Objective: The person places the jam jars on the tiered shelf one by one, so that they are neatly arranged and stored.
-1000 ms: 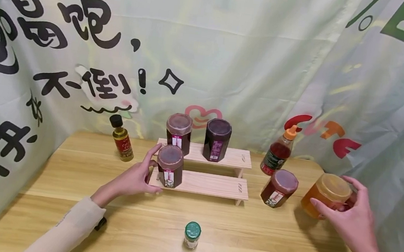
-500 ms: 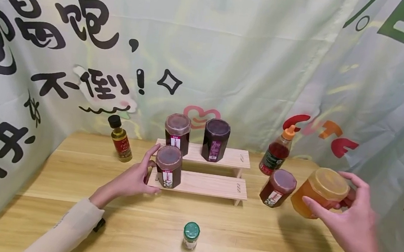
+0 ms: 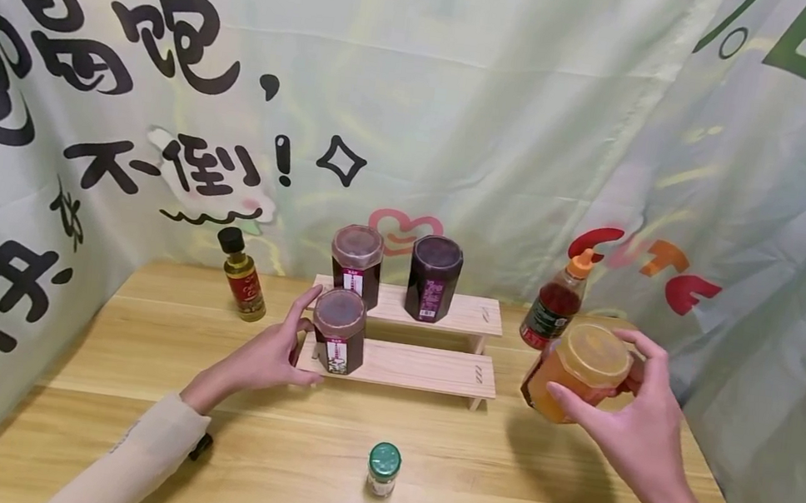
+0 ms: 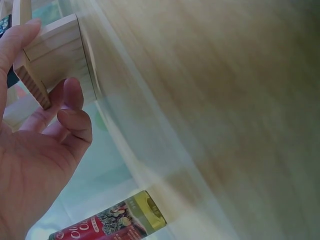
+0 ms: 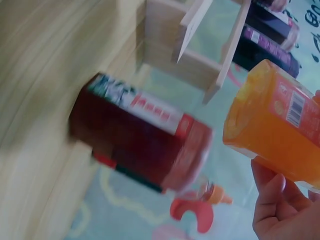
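My right hand point(image 3: 643, 415) grips an amber honey jar point(image 3: 580, 374) with a yellow lid, raised and slightly tilted. In the head view this jar covers most of a dark red jar, which the right wrist view shows as the red jar point(image 5: 140, 132). My left hand point(image 3: 278, 349) holds the left end of a two-step wooden rack point(image 3: 426, 368); the left wrist view shows thumb and curled fingers on either side of the lower plank point(image 4: 32, 80). A dark jar point(image 3: 338, 332) stands on that lower step beside the left fingers.
Two dark jars, a left one point(image 3: 356, 263) and a right one point(image 3: 434, 280), stand on the upper step. An oil bottle point(image 3: 244, 278) stands left, an orange-capped sauce bottle point(image 3: 553, 304) right. A green-capped shaker point(image 3: 383, 469) is in front. Printed cloth point(image 3: 464, 125) hangs behind the table.
My right hand has lifted the honey jar and carried it leftward, from beside the red jar to in front of it. The left hand stays at the rack's end.
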A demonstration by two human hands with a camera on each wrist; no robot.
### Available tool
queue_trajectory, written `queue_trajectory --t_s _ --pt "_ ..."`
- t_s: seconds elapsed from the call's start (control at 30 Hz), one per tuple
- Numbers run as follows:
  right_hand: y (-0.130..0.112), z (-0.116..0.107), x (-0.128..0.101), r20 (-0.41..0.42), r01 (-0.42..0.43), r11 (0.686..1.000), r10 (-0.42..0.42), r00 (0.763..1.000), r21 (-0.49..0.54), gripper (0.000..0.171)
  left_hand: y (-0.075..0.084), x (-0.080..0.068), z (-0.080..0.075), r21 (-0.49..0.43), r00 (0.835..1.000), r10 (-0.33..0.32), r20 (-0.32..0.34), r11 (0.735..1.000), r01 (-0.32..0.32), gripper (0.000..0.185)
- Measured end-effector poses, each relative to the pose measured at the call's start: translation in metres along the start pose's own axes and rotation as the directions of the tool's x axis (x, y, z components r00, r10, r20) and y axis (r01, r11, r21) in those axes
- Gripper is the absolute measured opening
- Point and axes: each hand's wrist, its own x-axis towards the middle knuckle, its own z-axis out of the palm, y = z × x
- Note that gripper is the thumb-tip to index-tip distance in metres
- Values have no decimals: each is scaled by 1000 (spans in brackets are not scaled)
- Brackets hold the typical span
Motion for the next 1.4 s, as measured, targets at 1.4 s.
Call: queue_trajectory --t_s 1.4 --pt "-48 153 5 204 17 985 -53 978 173 100 0 0 0 1 1000 -6 16 1000 6 146"
